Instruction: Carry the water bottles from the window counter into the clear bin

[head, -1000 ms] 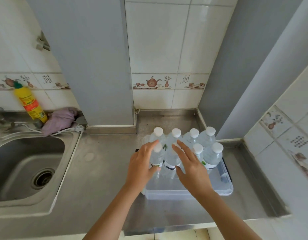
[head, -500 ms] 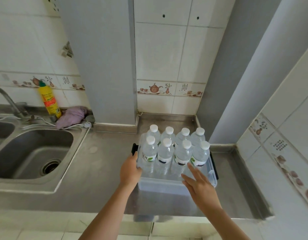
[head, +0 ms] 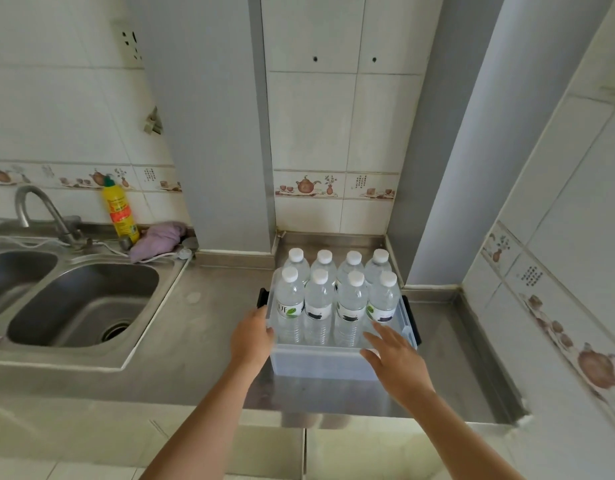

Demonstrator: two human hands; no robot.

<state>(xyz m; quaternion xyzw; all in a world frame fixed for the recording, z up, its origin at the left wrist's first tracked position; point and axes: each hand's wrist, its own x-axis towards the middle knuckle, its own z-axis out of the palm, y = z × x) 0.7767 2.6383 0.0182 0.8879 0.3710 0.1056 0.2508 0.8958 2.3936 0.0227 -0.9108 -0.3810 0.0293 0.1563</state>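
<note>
Several clear water bottles (head: 349,306) with white caps stand upright in two rows inside the clear bin (head: 320,363), which sits on the steel counter (head: 202,327). My left hand (head: 250,336) rests against the bin's left wall near its black latch, fingers curled at the rim. My right hand (head: 394,358) hovers with straight spread fingers over the bin's front right corner, holding nothing.
A double steel sink (head: 81,303) with a tap (head: 39,209) lies to the left. A yellow detergent bottle (head: 119,213) and a purple cloth (head: 157,239) stand behind it. Grey pillars and tiled walls box in the bin's corner.
Both hands have left the bottles. The left went to the bin's left side, the right drew back to the front right corner. The view has pulled back and up.
</note>
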